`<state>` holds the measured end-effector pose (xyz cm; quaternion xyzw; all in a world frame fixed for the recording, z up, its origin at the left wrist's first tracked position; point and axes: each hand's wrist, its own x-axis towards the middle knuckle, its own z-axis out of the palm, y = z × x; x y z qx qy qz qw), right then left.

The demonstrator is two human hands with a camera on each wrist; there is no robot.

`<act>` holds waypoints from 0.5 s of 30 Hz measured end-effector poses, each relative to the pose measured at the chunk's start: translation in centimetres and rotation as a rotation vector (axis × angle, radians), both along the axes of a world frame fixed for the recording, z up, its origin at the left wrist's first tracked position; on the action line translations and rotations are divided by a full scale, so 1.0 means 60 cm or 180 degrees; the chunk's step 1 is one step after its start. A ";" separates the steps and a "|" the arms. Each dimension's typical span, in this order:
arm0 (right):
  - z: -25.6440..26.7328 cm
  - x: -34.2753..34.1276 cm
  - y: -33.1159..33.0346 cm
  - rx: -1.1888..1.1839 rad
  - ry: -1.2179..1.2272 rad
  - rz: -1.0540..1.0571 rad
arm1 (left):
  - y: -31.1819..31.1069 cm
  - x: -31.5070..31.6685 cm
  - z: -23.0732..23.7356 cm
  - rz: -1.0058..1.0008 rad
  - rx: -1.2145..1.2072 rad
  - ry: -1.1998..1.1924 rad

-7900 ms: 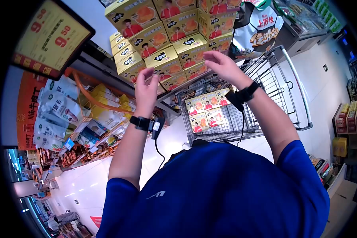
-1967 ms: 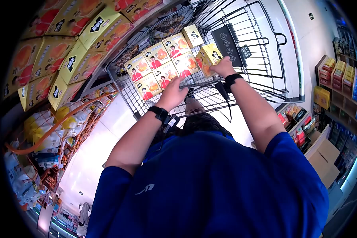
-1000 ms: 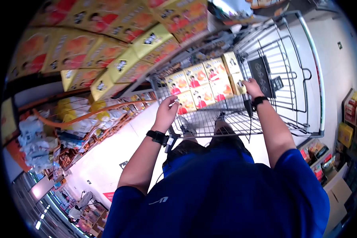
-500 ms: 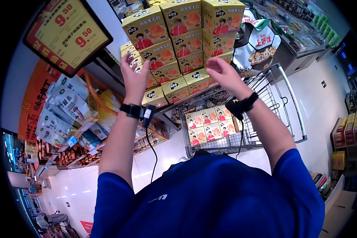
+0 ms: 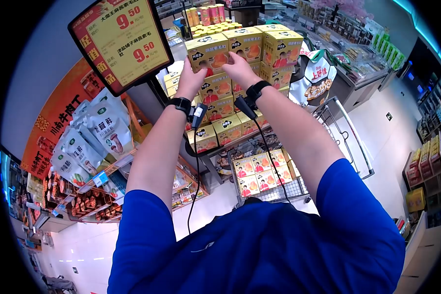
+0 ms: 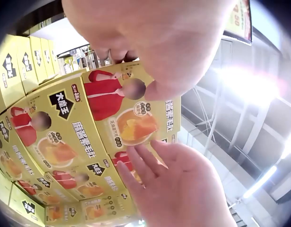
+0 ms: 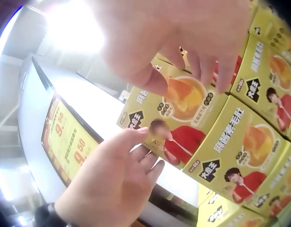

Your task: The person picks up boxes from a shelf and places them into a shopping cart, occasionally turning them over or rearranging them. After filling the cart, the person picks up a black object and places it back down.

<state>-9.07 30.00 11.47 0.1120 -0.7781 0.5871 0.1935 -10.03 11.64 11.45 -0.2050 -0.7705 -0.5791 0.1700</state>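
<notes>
Left hand (image 5: 192, 81) and right hand (image 5: 241, 71), wider apart half a second ago, now flank the box (image 5: 209, 50) at upper left of the stack (image 5: 218, 91), fingers partly hidden, can't tell if grasping or loose, and right arm (image 5: 291, 130) blocks part of the cart (image 5: 354, 137), which holds more boxes (image 5: 264, 180).
</notes>
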 end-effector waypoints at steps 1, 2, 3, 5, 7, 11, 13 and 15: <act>-0.014 -0.017 -0.007 0.0094 0.0142 -0.0139 | -0.004 -0.004 -0.006 0.0088 -0.0151 0.0052; -0.028 -0.032 -0.007 0.0103 0.0134 -0.0145 | -0.008 -0.007 -0.013 0.0171 -0.0300 0.0094; -0.036 -0.032 -0.011 -0.0260 0.0192 -0.0141 | -0.008 0.010 -0.011 0.0162 -0.0286 0.0063; -0.027 0.008 -0.013 -0.0671 0.0132 0.0101 | -0.007 0.072 0.010 0.0551 -0.0477 0.0338; 0.008 0.083 -0.022 -0.0975 0.0490 0.0410 | -0.015 0.108 0.003 0.0602 -0.0472 0.0716; 0.019 0.212 -0.006 -0.0371 0.1509 0.0139 | -0.018 0.204 -0.012 0.0497 -0.0146 0.1368; -0.011 0.268 0.011 -0.0612 0.1438 0.0214 | -0.010 0.243 -0.037 0.0345 -0.0190 0.1596; -0.058 0.310 0.027 -0.0859 0.1122 0.0174 | 0.007 0.276 -0.070 0.0111 -0.0265 0.1339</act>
